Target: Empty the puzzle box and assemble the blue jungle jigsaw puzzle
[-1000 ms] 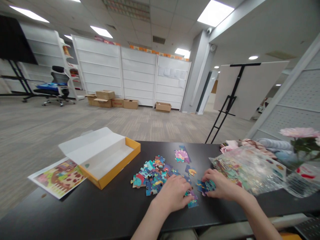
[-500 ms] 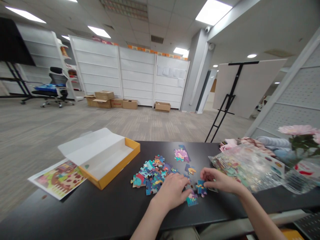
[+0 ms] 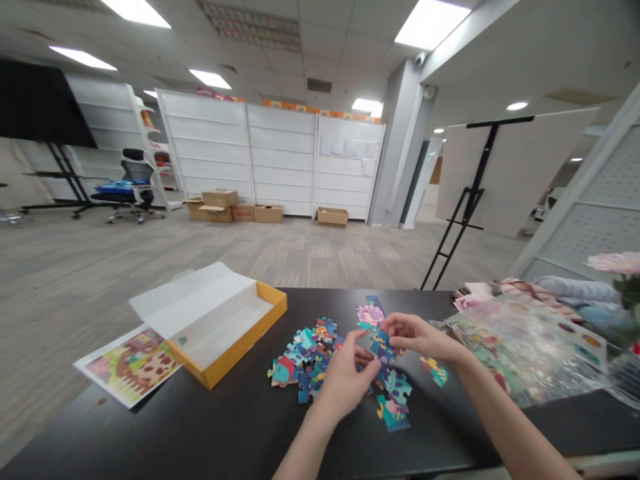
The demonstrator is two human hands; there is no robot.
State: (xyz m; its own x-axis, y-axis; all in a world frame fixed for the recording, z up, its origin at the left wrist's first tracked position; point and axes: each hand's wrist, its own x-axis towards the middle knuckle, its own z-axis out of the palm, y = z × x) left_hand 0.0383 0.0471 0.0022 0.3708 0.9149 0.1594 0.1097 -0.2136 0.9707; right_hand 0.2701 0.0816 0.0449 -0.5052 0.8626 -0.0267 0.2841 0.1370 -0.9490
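Observation:
My right hand (image 3: 420, 337) pinches a blue puzzle piece (image 3: 381, 345) between thumb and fingers, above other pieces. Facing it, my left hand (image 3: 347, 377) is open, its fingers bent and the thumb apart from the index finger; whether it touches a piece is hard to see. A heap of colourful puzzle pieces (image 3: 305, 343) lies to the left, partly covered by my left hand. Behind the hands is a pink and purple joined section (image 3: 369, 315). Nearer me lie a teal and pink piece (image 3: 394, 413) and a patterned teal piece (image 3: 399, 385). An orange and teal piece (image 3: 435, 371) sits under my right wrist.
On the black table (image 3: 225, 427), a yellow box (image 3: 245, 340) with a white flap stands left, over a printed picture sheet (image 3: 130, 367). Clear plastic bags (image 3: 525, 347) with pieces, folded cloths (image 3: 540, 293) and a pink flower (image 3: 617, 263) are at right.
My right hand has moved left and away from me, carrying the blue piece toward my left hand. The view has turned slightly left. The orange and teal piece now shows at right.

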